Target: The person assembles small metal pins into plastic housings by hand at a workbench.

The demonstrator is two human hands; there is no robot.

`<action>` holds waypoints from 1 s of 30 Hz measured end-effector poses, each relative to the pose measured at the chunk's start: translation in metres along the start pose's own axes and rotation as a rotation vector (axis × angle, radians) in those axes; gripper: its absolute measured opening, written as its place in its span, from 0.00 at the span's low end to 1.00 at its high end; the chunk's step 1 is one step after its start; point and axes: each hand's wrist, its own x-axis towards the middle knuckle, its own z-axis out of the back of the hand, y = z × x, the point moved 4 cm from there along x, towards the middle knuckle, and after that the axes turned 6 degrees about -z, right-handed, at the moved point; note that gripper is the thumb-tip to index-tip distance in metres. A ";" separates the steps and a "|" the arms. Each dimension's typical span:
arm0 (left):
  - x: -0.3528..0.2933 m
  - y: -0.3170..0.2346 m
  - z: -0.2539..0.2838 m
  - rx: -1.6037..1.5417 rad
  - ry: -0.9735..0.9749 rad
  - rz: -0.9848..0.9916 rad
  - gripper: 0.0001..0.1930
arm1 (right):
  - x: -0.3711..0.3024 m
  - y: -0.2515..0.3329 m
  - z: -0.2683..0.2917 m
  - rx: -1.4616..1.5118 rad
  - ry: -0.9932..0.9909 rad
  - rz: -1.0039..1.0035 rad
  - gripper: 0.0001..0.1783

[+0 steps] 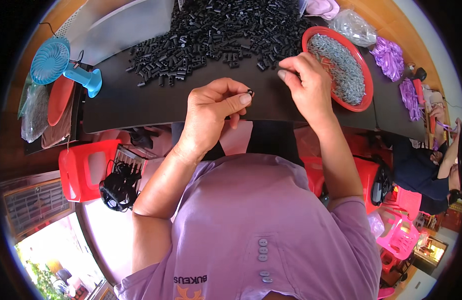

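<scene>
My left hand is closed over the near part of the dark table, pinching a small black plastic piece between thumb and forefinger. Most of that piece is covered by the fingers. To its right, my right hand is raised beside the rim of a red oval basin. Its thumb and forefinger are drawn close together; whatever they hold, if anything, is too small to make out. Small silvery metal pieces, like screws, fill much of the basin. A wide heap of short black plastic pieces spreads beyond both hands.
A translucent plastic bin stands at the far left, near a blue fan. Purple ribbon bundles and a clear plastic bag lie at the right. Another person sits at the right edge. Red stools flank me.
</scene>
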 end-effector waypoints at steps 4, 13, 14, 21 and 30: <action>0.002 -0.001 0.002 -0.088 0.003 0.007 0.06 | 0.012 0.004 0.007 0.062 0.027 -0.016 0.08; 0.001 0.002 -0.001 -0.144 -0.034 0.003 0.04 | -0.012 0.055 -0.002 0.522 0.155 0.143 0.14; 0.001 0.002 -0.001 -0.150 -0.016 0.006 0.04 | -0.019 0.057 -0.008 0.477 0.085 0.161 0.16; -0.001 0.000 -0.001 -0.169 -0.013 0.003 0.04 | -0.010 0.041 0.009 0.102 -0.045 0.258 0.09; 0.003 -0.001 -0.004 -0.108 0.023 -0.028 0.04 | 0.047 -0.016 0.004 -0.306 0.034 0.253 0.07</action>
